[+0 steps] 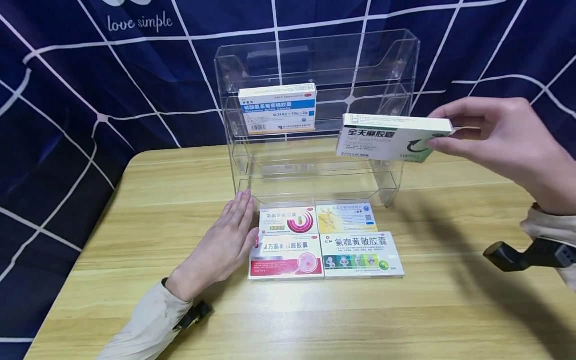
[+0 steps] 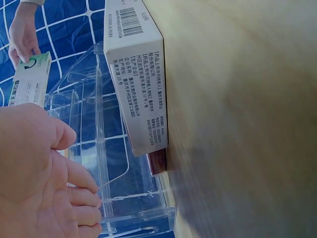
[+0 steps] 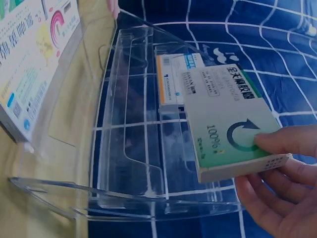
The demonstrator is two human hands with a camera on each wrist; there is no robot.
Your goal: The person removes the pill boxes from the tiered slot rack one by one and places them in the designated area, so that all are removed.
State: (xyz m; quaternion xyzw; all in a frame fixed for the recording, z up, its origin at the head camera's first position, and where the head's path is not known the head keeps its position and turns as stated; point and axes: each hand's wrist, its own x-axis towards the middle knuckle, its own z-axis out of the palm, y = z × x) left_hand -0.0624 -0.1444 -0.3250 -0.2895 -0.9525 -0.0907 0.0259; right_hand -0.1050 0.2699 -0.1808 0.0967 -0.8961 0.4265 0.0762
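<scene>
My right hand (image 1: pixel 499 145) pinches the right end of a white and green medicine box (image 1: pixel 391 137), thumb on its printed front. The box hangs in front of the right side of a clear acrylic display rack (image 1: pixel 315 187). On the rack's middle tier, at the left, stands a blue and white medicine box (image 1: pixel 279 110). My left hand (image 1: pixel 220 245) lies with straight fingers beside the flat boxes, fingertips near the rack's lower left corner. Nearest to it are a pink and white box (image 1: pixel 286 257) and a white box with a magenta ring (image 1: pixel 288 221).
A yellow and white box (image 1: pixel 346 218) and a white box with a green strip (image 1: pixel 362 255) complete a block of boxes before the rack. Behind the wooden table (image 1: pixel 157 175) hangs a dark blue cloth (image 1: pixel 180 95) with white lines.
</scene>
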